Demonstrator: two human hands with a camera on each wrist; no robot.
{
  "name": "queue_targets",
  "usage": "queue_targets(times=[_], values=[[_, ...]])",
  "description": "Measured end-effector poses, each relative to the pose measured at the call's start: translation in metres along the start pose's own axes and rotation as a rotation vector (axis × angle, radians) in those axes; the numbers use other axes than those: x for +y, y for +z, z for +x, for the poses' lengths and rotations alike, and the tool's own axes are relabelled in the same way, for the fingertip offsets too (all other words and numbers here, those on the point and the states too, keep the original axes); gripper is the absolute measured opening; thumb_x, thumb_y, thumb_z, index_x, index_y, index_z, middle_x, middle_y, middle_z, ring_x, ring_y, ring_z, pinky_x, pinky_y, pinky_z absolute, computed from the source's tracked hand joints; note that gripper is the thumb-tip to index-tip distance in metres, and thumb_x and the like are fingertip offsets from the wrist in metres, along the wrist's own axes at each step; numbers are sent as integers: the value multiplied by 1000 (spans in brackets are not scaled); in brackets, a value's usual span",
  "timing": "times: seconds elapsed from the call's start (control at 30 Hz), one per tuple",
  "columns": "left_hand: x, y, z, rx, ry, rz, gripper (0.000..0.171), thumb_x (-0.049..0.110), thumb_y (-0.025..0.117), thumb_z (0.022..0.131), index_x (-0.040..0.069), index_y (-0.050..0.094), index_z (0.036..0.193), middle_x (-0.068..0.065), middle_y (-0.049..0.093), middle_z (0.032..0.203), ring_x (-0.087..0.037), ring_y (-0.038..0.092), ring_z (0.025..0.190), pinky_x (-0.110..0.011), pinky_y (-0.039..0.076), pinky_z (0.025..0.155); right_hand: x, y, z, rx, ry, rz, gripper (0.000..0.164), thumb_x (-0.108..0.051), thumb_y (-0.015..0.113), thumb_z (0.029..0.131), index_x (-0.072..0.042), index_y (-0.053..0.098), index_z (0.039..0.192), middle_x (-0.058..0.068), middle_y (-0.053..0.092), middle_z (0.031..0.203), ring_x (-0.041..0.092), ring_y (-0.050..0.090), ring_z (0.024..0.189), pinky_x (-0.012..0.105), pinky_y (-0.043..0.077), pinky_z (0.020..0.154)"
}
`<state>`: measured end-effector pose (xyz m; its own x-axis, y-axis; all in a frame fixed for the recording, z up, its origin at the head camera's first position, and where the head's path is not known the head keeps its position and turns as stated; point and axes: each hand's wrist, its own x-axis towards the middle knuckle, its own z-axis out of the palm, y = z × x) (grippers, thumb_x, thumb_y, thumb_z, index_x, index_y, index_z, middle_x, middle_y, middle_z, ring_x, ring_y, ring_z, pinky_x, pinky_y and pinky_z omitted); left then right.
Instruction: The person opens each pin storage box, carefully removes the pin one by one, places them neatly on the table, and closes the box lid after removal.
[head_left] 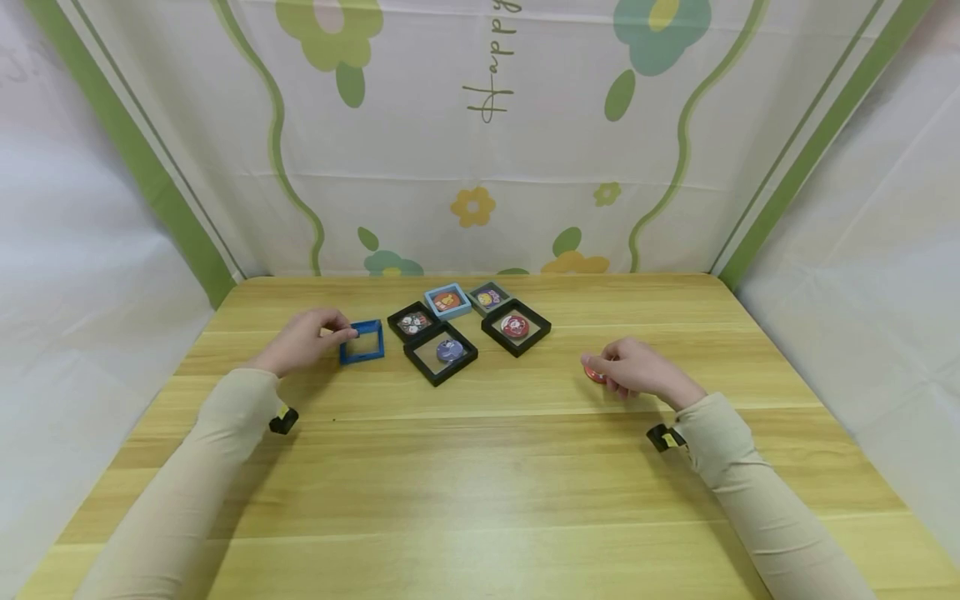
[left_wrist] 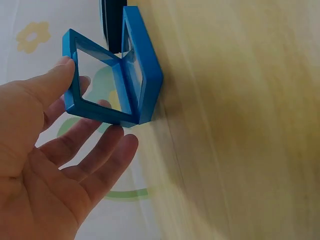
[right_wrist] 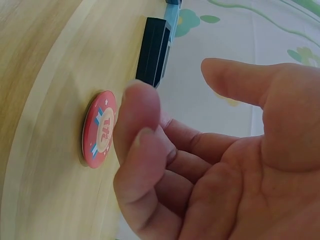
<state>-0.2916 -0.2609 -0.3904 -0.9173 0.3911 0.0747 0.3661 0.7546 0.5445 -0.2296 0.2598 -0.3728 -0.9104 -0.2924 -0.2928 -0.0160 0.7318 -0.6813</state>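
Observation:
On the left side of the table, my left hand (head_left: 306, 340) pinches the edge of a blue display frame (left_wrist: 150, 80) between thumb and fingers. This frame is hinged open: one half rests on the table, the other is raised in the hand, and both have clear windows. A round red badge (right_wrist: 98, 130) with pale lettering and blue ribbon marks lies flat on the table at the right. Close over it is my right hand (head_left: 637, 367), fingers loosely bent and thumb held apart. In the right wrist view nothing sits between thumb and fingers.
Between the hands stand several framed badges: a black frame (head_left: 456, 369) with a purple badge, another black frame (head_left: 536, 340) with a red one, a smaller black frame (head_left: 396, 332), a light blue frame (head_left: 459, 312) and a grey-green frame (head_left: 474, 305). A flowered curtain (head_left: 412, 150) hangs behind.

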Motion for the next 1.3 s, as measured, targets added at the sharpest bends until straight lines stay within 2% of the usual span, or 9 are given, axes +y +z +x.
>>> queue_targets(times=[0.17,0.6,0.97,1.3], values=[[0,1,0,1,25,26,23,27,61,100,6,70,100,-5,66,99,-25,56,92,-47,45,82,0,1,0,-1,-1,7,50,-44,53,101,4,62,91,16,61,73,23,57,58,38,48,55],[3,3,2,-43,43,114,14,21,67,96,10,71,89,-8,66,99,-30,58,99,-51,45,86,1,3,1,-3,-14,-8,45,-40,55,101,3,65,90,15,61,73,24,58,59,37,48,54],[4,5,3,-50,78,159,9,19,71,93,11,72,89,-9,67,101,-33,60,102,-52,45,89,-1,3,3,-8,3,-11,43,-38,55,101,2,65,89,14,61,72,22,57,58,34,47,53],[2,6,4,-66,61,186,8,18,73,92,10,74,90,-8,67,99,-33,59,100,-52,46,89,1,5,4,-15,13,-7,44,-38,56,101,3,66,88,15,61,71,22,57,58,34,46,52]])
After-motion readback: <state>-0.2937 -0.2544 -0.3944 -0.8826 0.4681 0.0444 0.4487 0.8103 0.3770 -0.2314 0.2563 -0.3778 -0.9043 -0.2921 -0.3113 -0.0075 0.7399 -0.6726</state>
